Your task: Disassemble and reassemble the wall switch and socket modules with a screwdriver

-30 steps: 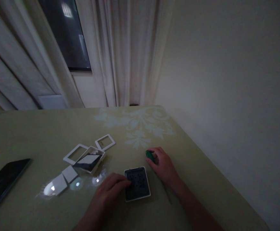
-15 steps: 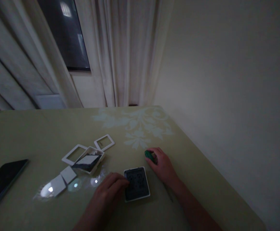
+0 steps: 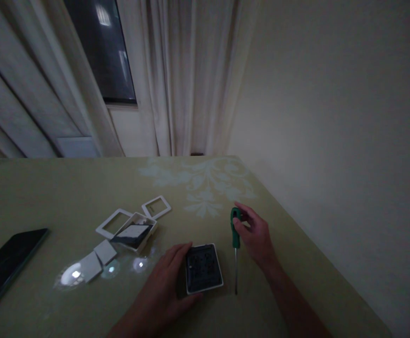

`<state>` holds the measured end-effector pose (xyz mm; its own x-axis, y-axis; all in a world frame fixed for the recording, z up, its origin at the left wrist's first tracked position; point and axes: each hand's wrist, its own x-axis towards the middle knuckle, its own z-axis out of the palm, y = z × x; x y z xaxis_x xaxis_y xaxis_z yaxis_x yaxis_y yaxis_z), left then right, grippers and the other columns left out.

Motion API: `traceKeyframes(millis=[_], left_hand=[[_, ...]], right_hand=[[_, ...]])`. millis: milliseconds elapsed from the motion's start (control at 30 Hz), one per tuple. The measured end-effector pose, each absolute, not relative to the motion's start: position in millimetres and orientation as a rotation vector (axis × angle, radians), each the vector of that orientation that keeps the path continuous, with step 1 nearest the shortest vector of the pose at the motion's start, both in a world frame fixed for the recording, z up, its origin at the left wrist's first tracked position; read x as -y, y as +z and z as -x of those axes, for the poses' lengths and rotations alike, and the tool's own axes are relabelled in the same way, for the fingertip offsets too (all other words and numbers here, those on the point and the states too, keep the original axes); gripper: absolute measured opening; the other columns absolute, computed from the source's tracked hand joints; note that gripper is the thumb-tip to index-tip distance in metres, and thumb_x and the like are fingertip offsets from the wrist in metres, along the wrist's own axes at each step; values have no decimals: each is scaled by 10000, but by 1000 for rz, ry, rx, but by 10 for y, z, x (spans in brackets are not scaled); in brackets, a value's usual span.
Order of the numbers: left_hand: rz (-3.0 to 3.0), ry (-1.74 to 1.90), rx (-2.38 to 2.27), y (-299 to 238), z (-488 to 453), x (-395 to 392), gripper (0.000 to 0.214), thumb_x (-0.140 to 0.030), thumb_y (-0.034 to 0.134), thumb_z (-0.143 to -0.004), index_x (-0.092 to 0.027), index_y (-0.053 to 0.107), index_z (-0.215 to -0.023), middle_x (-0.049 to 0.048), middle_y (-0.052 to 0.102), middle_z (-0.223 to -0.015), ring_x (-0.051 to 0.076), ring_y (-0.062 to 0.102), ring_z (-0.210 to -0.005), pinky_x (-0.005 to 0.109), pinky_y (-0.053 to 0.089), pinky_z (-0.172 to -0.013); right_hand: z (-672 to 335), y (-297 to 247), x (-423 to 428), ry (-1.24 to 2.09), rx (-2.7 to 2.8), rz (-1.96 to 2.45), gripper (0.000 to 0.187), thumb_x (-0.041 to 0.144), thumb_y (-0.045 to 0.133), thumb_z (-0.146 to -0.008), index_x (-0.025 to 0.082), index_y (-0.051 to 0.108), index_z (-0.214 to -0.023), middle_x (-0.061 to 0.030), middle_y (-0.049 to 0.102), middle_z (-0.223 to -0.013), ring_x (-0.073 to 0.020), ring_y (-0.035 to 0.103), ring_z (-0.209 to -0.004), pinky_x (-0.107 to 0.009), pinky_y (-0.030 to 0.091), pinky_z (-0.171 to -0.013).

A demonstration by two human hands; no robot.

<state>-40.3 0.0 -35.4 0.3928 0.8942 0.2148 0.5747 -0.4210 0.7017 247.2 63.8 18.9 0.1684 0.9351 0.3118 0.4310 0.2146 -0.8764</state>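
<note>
Lying between the hands [image 3: 165,280] [image 3: 257,237] is a dark box [image 3: 204,270].

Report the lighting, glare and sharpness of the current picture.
Head view: dim overall, darkest toward the lower edge; head view: bright glare spots on the tabletop, left of the left hand; head view: a pale bright patch in the dark window; head view: the green screwdriver is readable, but the square black unit is too dark for fine detail.
</note>
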Motion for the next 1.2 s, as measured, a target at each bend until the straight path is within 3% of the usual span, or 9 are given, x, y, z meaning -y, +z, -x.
traceKeyframes(millis=[167,267,500,767,1200], left_hand=[[-2031,856,-1320,-376,323,-35,867,-298,943,-726,-299,570,-1509,130,679,-1492,398,673,-1354,608,571,-1145],[-1991,880,-1335,-354,315,-50,896,-352,984,-694,-295,583,-1493,142,682,-1480,417,669,-1351,619,568,-1140],[-2021,926,-1297,-297,345,-34,680,-361,822,-889,-344,552,-1512,105,687,-1477,368,693,-1321,585,591,-1117],[-2077,938,-1266,-280,336,-21,886,-309,905,-791,-374,472,-1561,118,678,-1487,396,690,-1317,630,610,-1085],[-2112,928,-1246,-299,339,-13,875,-319,879,-831,-375,421,-1574,128,661,-1502,398,680,-1337,634,604,-1096]], right_hand=[[-2202,776,-534,563,1470,945,392,286,729,-977,286,736,-1370,-47,601,-1089,-159,660,-916,-262,666,-707],[-1931,985,-580,532,1629,786,525,185,733,-941,325,700,-1446,-41,585,-1125,-141,641,-890,-244,657,-696],[-1704,1015,-742,381,1792,647,626,143,724,-908,299,650,-1509,-27,623,-1082,-157,639,-874,-310,658,-738],[-1696,1032,-710,401,1842,651,607,162,722,-912,297,652,-1500,-30,623,-1082,-167,647,-880,-328,675,-746],[-1678,957,-733,408,1849,670,594,159,721,-908,280,660,-1486,-30,620,-1086,-166,633,-898,-313,654,-768]])
